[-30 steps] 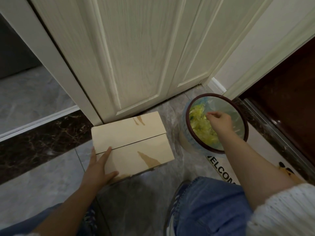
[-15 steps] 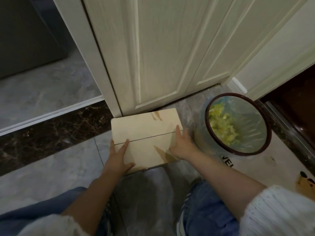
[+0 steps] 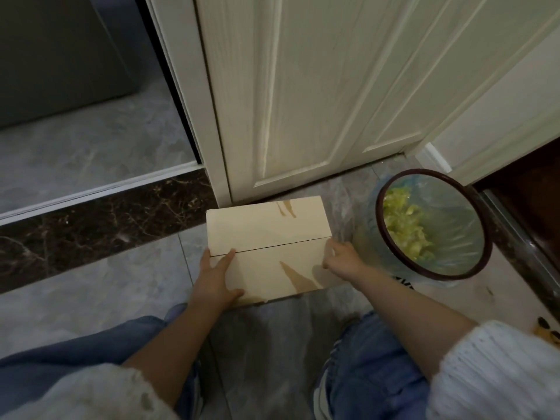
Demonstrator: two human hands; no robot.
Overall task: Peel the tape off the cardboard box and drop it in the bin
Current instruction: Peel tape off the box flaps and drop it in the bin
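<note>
Gripping box [image 3: 266, 247] w/ both hands: left [image 3: 215, 278] flat at 8, right [image 3: 342, 259] curled at 3. No tape visible on top; bin [image 3: 430, 224] at 2 o'clock.

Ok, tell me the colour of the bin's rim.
Dark reddish brown, seen in the head view: the bin rim rings a clear bluish liner.

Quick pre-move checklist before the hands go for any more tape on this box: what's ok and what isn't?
1. Box steadied: ok. The left hand rests flat on the cardboard box.
2. Right hand at the box: ok, at its right edge; grip cannot tell.
3. Hands free of tape: ok, none visible in either.
4. Tape left on top: cannot tell; only brownish marks show.
5. Bin reachable: ok, open, right of the box.
6. Box clear of the door: cannot tell.
</note>
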